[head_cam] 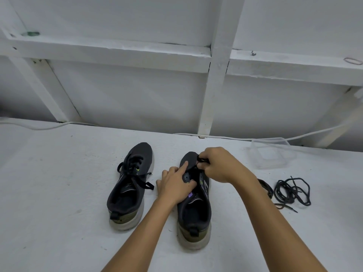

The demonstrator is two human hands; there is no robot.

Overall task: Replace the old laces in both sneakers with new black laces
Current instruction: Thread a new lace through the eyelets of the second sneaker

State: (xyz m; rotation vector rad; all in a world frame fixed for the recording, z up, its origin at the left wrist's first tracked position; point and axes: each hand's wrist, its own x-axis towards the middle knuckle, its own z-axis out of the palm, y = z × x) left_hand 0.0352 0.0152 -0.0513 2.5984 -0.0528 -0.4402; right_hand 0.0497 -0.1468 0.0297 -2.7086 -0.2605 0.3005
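Two dark sneakers stood side by side on the white table (59, 173) in the lower middle of the frame, toes pointing toward the top of the picture and heels toward the bottom. Left of centre, the left sneaker (129, 187) was fully laced, its black lace ends trailing over its right edge. Next came the left hand (174, 185), lying on the left side of the right sneaker (194, 203), forefinger stretched toward the toe and the other fingers loosely curled against the upper, pressing rather than gripping. Just right of it, the right hand (220, 165) hovered over the forefoot with thumb and fingers pinched together on a black lace (202, 160), which ran down from the fingers toward the lowest eyelets near the toe; which eyelet it entered could not be told. That lace lay below and slightly left of the right fingers, along the shoe's long axis, so the right hand looked nearer for the next threading pull. Farther right lay a loose pile of black laces (292, 191), and above it a clear plastic container (273, 156).
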